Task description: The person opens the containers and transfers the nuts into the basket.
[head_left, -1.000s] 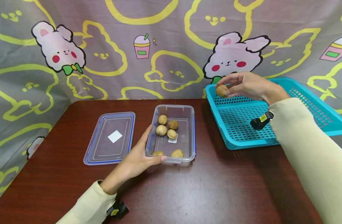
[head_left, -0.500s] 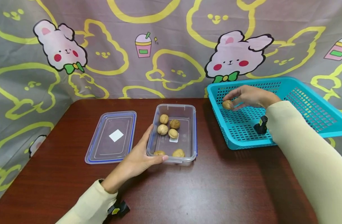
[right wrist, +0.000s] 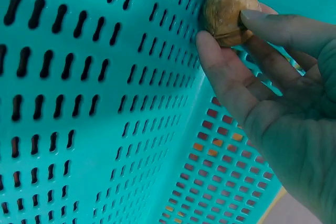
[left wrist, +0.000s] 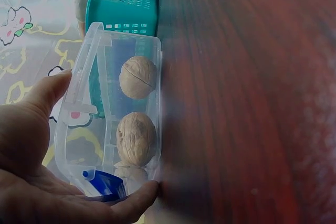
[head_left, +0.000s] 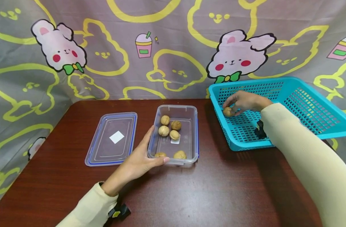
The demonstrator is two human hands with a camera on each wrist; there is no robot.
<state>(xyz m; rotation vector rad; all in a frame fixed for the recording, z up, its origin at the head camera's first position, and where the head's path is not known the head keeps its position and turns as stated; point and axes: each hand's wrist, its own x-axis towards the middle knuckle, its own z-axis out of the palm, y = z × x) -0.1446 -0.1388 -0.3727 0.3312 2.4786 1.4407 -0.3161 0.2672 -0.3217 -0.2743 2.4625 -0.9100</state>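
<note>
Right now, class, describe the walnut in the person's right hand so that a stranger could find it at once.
Find the blue basket at the table's right. At its near-left corner, the right hand pinches one walnut. It is the only one there; the others lie in the clear box.

Cream long sleeves, black wrist cameras.

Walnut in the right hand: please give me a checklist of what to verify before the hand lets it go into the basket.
1. Walnut pinched by the right hand: ok.
2. Walnut inside the turquoise basket, low by its near-left corner: ok.
3. Walnut resting on the basket floor: cannot tell.
4. Basket floor around the walnut free: ok.
5. Left hand steadies the clear container: ok.
6. Lid lies apart from the container: ok.
</note>
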